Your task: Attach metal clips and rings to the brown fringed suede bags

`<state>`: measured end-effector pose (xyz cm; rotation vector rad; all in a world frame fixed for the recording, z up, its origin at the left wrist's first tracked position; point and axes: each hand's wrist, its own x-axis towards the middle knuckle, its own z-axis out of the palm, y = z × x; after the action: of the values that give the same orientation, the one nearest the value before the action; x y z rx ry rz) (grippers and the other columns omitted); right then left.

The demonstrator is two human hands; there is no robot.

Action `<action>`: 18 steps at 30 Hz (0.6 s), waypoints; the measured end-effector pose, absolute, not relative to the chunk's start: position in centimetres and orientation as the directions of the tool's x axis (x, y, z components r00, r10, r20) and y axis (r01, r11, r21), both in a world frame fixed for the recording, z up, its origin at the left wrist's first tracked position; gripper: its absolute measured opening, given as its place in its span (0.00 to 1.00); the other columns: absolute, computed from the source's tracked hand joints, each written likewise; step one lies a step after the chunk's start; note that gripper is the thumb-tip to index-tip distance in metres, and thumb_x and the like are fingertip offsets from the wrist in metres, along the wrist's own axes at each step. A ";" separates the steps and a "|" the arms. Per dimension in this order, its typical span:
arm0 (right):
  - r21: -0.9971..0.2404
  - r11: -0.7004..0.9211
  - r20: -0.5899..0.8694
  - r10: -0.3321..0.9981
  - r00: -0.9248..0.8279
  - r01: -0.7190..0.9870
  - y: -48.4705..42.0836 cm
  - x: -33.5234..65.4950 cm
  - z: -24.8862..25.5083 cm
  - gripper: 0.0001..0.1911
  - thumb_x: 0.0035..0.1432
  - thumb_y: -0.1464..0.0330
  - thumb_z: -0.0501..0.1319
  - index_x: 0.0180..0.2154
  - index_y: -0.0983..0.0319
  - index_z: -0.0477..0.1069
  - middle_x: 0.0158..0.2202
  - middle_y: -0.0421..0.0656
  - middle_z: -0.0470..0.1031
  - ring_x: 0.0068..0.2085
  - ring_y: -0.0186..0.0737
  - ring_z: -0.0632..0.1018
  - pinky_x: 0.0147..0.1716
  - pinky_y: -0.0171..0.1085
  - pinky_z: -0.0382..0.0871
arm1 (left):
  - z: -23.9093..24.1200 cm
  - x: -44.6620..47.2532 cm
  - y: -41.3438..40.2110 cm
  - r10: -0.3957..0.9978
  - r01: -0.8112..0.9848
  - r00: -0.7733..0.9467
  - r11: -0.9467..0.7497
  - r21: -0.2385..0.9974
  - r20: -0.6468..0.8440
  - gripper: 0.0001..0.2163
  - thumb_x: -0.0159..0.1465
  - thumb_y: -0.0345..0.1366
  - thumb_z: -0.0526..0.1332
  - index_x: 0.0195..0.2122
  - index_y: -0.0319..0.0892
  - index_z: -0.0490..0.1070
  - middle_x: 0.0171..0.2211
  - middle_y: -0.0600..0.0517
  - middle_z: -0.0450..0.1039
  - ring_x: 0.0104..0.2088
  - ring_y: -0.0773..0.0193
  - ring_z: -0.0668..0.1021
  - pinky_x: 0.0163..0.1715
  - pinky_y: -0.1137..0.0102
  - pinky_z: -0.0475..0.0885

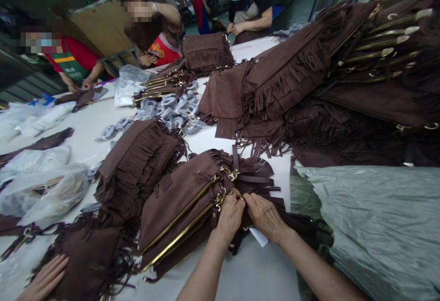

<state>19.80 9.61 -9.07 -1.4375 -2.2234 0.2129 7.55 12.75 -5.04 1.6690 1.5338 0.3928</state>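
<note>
At the lower centre of the frame our left hand (229, 216) and right hand (263, 215) meet, fingers pinched shut on the gold clasp and strap end of the brown fringed bag (185, 205), which lies on the white table (254, 273) just left of our hands, atop another like it. A white tag (258, 237) peeks out beneath our right wrist. At the lower left corner another person's hand (44, 279) rests on a separate brown bag (87, 262). We judge that the loose fringe strips could catch in the clasp as we work it, and a hard tug might slide the top bag off the one below. Right of us lies a grey-green plastic sheet (374, 223). Farther up, mid-frame, sits a heap of grey loops (175, 108), with a tall stack of fringed bags (326, 76) at the upper right. Along the top, co-workers stand at the table's far edge.
</note>
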 end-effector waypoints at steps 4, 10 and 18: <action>-0.586 0.294 0.126 0.954 -0.274 0.755 9.3 21.3 -8.1 0.12 0.57 0.77 0.43 0.39 0.62 0.62 0.29 0.41 0.70 0.30 0.36 0.72 0.28 0.34 0.64 | -5.0 7.6 12.8 0.923 0.706 0.205 0.090 0.702 -0.325 0.05 0.50 0.26 0.50 0.27 0.42 0.58 0.26 0.55 0.62 0.32 0.66 0.67 0.39 0.69 0.64; -0.801 -0.154 -0.265 0.958 -0.112 0.578 9.9 23.8 -4.1 0.05 0.55 0.66 0.52 0.28 0.59 0.63 0.20 0.35 0.66 0.23 0.35 0.70 0.23 0.33 0.61 | -4.9 6.5 10.9 0.932 0.778 0.326 -0.170 0.605 -0.158 0.17 0.59 0.32 0.52 0.50 0.39 0.59 0.49 0.45 0.65 0.51 0.57 0.66 0.53 0.59 0.61; -0.875 -0.471 -0.438 0.868 -0.234 -0.110 13.3 19.6 1.0 0.05 0.47 0.76 0.56 0.29 0.62 0.63 0.11 0.30 0.64 0.13 0.28 0.64 0.11 0.25 0.56 | -6.1 4.9 3.6 0.580 0.495 0.764 -0.808 0.319 0.283 0.25 0.59 0.21 0.45 0.59 0.31 0.47 0.52 0.38 0.63 0.58 0.56 0.57 0.53 0.61 0.64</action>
<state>19.59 13.34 0.99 -1.3127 -0.9645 1.7871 4.90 3.59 -6.12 2.7345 0.8454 0.5487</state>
